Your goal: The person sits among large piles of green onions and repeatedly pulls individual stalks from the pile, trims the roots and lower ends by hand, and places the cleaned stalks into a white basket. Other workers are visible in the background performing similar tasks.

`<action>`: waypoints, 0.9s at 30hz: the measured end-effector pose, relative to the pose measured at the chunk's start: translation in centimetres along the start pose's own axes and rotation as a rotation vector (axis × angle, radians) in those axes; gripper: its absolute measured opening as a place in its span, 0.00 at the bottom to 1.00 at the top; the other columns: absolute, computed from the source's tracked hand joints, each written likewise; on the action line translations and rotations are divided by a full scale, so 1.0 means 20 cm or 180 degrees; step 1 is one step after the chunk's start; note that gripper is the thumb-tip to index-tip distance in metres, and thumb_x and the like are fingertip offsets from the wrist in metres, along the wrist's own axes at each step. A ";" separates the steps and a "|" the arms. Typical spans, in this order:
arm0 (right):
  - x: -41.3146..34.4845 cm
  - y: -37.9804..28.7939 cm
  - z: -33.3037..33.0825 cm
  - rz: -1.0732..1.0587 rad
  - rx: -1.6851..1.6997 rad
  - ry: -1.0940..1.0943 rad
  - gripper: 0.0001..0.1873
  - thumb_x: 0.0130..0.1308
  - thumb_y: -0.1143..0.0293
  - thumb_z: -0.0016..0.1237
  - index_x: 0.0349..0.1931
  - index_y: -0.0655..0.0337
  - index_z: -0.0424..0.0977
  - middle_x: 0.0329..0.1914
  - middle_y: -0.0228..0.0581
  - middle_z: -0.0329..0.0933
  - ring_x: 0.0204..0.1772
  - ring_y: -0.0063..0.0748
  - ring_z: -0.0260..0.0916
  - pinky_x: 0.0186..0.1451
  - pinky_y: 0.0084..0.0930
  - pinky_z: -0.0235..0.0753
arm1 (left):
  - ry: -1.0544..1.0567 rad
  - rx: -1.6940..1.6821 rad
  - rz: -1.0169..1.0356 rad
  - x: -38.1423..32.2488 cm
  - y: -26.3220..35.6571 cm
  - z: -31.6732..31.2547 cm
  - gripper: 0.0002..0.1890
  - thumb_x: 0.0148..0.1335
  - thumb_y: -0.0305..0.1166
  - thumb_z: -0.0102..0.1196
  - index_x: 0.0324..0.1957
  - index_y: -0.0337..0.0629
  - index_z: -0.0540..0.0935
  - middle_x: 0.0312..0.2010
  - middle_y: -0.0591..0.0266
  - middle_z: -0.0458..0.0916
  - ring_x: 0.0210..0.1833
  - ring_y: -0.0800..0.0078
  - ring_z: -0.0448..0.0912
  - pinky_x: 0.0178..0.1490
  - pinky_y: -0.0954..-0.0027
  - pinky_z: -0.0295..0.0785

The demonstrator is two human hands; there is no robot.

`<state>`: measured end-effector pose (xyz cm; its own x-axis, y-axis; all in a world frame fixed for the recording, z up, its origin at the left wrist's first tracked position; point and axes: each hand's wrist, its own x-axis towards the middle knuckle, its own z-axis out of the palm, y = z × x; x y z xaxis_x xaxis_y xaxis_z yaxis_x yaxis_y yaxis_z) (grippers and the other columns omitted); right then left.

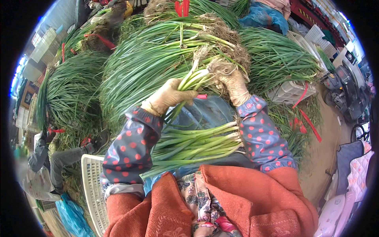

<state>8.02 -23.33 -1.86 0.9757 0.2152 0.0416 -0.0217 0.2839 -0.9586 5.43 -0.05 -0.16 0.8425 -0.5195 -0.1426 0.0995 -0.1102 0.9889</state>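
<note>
My left hand, in a pale soiled glove, is closed round the stalks of a small bunch of green onions. At the bunch's rooted end is my right hand, also gloved, its fingers partly hidden behind the roots and stalks. Beyond both hands lies a large heap of green onions, with brown roots toward the right. Nearer my body, trimmed green onions with pale stems rest across my lap on blue plastic sheeting.
More green onion piles stand at left and right, the latter by a white crate. A white plastic basket is beside me. One person's leg extends at left; another person sits beyond. Red ties lie at right.
</note>
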 end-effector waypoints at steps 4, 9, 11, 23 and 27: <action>0.08 0.01 -0.07 -0.0045 0.0092 0.1122 0.10 0.66 0.68 0.53 0.43 0.64 0.77 0.27 0.28 0.76 0.20 0.14 0.63 0.19 0.14 0.64 | 0.0031 0.0261 -0.0160 0.00 -0.02 0.02 0.11 0.65 0.37 0.58 0.41 0.39 0.84 0.23 0.70 0.78 0.22 0.83 0.69 0.26 0.78 0.63; 0.10 -0.07 -0.46 -0.0375 -0.0078 0.1764 0.12 0.68 0.64 0.52 0.41 0.64 0.79 0.27 0.28 0.76 0.22 0.12 0.64 0.22 0.15 0.64 | 0.0241 0.0084 -0.0630 -0.03 0.05 0.04 0.11 0.65 0.40 0.58 0.38 0.43 0.85 0.18 0.73 0.72 0.17 0.85 0.62 0.21 0.79 0.53; 0.07 -0.09 -0.34 -0.1225 -0.0993 0.1617 0.15 0.67 0.58 0.53 0.44 0.59 0.80 0.38 0.28 0.81 0.37 0.22 0.75 0.36 0.19 0.72 | 0.0354 0.0252 -0.0539 0.01 0.01 0.02 0.11 0.64 0.40 0.59 0.38 0.43 0.85 0.17 0.73 0.72 0.17 0.85 0.62 0.20 0.78 0.52; 0.02 -0.07 -0.02 -0.1065 -0.2834 -0.1212 0.09 0.57 0.74 0.61 0.39 0.63 0.80 0.34 0.35 0.79 0.39 0.25 0.76 0.44 0.24 0.76 | -0.0138 0.0273 -0.0389 0.00 0.03 0.11 0.17 0.61 0.45 0.64 0.33 0.39 0.83 0.16 0.70 0.74 0.17 0.83 0.67 0.22 0.74 0.59; 0.03 -0.10 -0.02 -0.0662 -0.3151 -0.1168 0.10 0.59 0.79 0.59 0.42 0.65 0.79 0.37 0.32 0.80 0.43 0.21 0.75 0.48 0.20 0.76 | -0.0059 0.0200 -0.0322 0.01 -0.07 0.10 0.15 0.64 0.43 0.60 0.36 0.39 0.84 0.18 0.71 0.73 0.19 0.83 0.63 0.25 0.78 0.56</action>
<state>8.74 -24.17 -0.06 0.8113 0.5639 0.1541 0.4841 -0.5002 -0.7180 4.37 -1.62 -1.71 0.8199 -0.5185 -0.2427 0.1495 -0.2155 0.9650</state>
